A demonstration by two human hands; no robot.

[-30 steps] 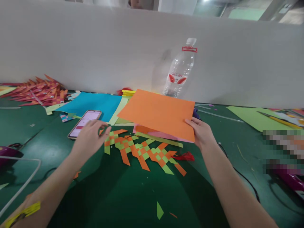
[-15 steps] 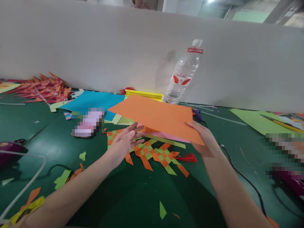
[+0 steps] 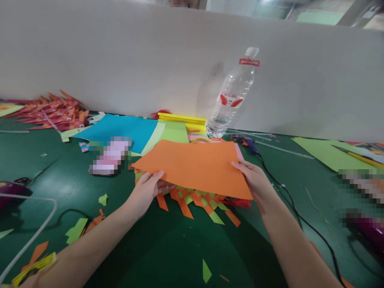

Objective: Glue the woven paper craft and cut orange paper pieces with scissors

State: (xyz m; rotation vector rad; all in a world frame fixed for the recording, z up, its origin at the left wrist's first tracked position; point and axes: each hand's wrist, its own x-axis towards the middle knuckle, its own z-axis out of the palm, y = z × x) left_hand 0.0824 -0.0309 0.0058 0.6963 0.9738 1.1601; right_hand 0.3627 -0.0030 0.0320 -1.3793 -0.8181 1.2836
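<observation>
Orange paper sheet [image 3: 196,168], left grip [image 3: 147,193] clamped on its near-left edge, right grip [image 3: 255,179] clamped on its right edge

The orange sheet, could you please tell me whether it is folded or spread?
Spread: the orange sheet shows one broad face, no crease visible, between the left hand and right hand.

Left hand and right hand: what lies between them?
An orange sheet spans from left hand to right hand in the head view, woven paper strips showing past its near edge.
</observation>
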